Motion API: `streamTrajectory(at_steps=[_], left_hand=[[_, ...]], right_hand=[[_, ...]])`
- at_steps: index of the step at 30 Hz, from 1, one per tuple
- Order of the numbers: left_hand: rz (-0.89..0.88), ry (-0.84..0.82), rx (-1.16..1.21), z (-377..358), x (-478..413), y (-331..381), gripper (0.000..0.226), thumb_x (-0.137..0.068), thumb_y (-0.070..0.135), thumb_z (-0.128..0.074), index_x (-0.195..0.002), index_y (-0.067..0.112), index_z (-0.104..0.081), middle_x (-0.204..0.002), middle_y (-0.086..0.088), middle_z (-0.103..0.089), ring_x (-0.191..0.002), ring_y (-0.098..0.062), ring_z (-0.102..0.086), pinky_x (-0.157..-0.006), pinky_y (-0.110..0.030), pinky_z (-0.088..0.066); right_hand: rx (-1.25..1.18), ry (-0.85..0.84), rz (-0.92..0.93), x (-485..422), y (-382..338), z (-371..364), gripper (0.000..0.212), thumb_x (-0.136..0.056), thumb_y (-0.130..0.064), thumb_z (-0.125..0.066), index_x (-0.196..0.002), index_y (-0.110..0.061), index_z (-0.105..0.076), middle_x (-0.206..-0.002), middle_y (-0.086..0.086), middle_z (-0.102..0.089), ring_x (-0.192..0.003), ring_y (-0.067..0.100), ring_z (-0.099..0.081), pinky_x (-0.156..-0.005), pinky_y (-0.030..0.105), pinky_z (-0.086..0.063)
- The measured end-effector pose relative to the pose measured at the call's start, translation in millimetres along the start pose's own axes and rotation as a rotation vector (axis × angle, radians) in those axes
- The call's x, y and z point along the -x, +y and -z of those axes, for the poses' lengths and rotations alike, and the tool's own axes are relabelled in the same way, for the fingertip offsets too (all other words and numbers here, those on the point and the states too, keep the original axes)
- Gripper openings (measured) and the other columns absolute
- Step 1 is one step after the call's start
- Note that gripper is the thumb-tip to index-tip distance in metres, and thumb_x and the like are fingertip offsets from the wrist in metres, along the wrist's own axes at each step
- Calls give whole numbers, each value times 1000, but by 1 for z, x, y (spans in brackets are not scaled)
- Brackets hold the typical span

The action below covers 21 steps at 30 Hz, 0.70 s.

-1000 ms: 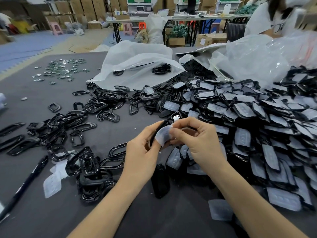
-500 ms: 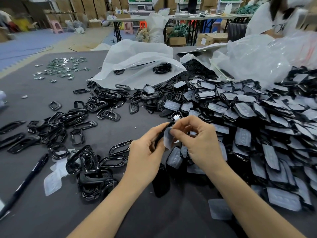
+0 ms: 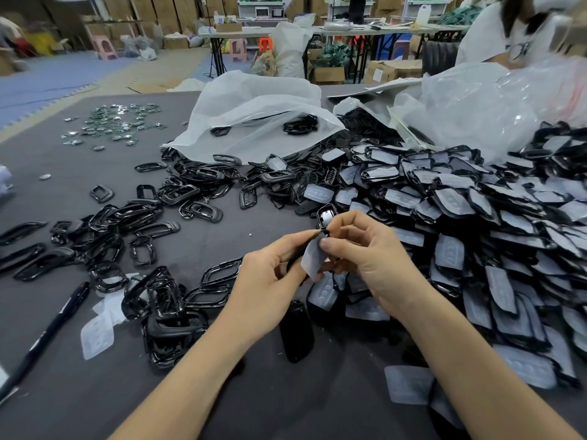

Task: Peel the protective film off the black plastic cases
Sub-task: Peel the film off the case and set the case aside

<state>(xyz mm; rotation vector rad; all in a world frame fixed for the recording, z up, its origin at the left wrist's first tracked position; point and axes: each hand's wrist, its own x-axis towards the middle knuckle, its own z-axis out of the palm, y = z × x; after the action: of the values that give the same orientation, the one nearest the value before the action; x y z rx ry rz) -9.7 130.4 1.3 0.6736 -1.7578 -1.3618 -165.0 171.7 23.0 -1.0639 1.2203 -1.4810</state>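
Dark grey table (image 3: pixel 222 408) fills the view. Right half: we see a big heap of black plastic cases (image 3: pixel 476 223), most with pale film on top, running from the far bags to the near edge. Behind it sits a clear plastic bag (image 3: pixel 470 106). Centre back, a white bag (image 3: pixel 254 119) lies open with a few black parts inside. Left half: a loose spread of black frames (image 3: pixel 133 220), all hollow rings. Far left: a scatter of small shiny parts (image 3: pixel 114 122). A person in white (image 3: pixel 489 30) is across the table, top right.

Both forearms come in from the bottom. The left hand (image 3: pixel 270 281) grips one black case (image 3: pixel 297 254) edge-on to us, thumb laid along it, held above the table at the heap's near-left edge. The right hand (image 3: pixel 371 258) pinches the protective film (image 3: pixel 313 262) between thumb and index finger. The film hangs as a pale sheet between the two hands, clear of most of the case. Its top end meets the case's tip, and we can't tell if it's bonded there.

Smaller stuff:
- black pen (image 3: pixel 47 331) near the left edge
- bare case (image 3: pixel 297 328) flat on the table just below the left wrist
- loose film pieces (image 3: pixel 97 336) beside the nearest frames
- another film piece (image 3: pixel 408 384) by the right forearm
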Motion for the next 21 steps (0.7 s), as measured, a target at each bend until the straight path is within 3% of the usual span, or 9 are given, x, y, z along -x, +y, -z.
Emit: streamTrajectory(at_steps=[2,4,10,14,18,21], left_hand=[[5,-20,52,0,0,1,31,-88,27,-61,-118,21,-65,-105,-1,-74,-101,-19,-70,-81,-32,-58],[20,-35,105,-1,1,2,31,-86,23,-60,-116,17,-64,-105,1,-74,-101,-15,-70,-79,-26,-57],[40,-33,123,-2,2,4,33,-85,21,-60,-117,17,-64,-106,-1,-74,-101,-16,-70,-78,-24,-56],[60,-31,124,0,1,2,28,-93,3,-57,-115,20,-64,-107,-1,-74,-102,-18,-70,-82,-27,-57],[73,-35,189,1,2,2,32,-87,14,-50,-114,21,-66,-110,-2,-73,-106,-21,-68,-88,-33,-56],[55,-6,144,-1,2,1,24,-96,10,-55,-114,23,-64,-104,3,-75,-99,-16,-71,-81,-25,-57]], right_hand=[[-11,-12,8,0,-1,0,18,-84,7,-64,-82,-10,-57,-72,2,-59,-54,8,-59,-49,18,-47],[-13,-19,20,1,-1,1,18,-84,8,-63,-83,-9,-57,-71,1,-59,-54,7,-60,-48,17,-47],[38,-34,17,1,-2,1,19,-85,9,-62,-85,-10,-60,-71,0,-60,-57,9,-59,-51,19,-49],[19,-31,25,2,-1,-1,19,-86,11,-59,-86,-8,-57,-71,3,-57,-57,6,-59,-50,20,-50],[46,-31,41,2,-2,-1,18,-88,10,-58,-90,-7,-55,-72,3,-57,-58,4,-60,-51,19,-50],[43,-39,48,3,-2,-1,18,-88,11,-57,-89,-7,-54,-68,-1,-57,-57,5,-60,-51,21,-52]])
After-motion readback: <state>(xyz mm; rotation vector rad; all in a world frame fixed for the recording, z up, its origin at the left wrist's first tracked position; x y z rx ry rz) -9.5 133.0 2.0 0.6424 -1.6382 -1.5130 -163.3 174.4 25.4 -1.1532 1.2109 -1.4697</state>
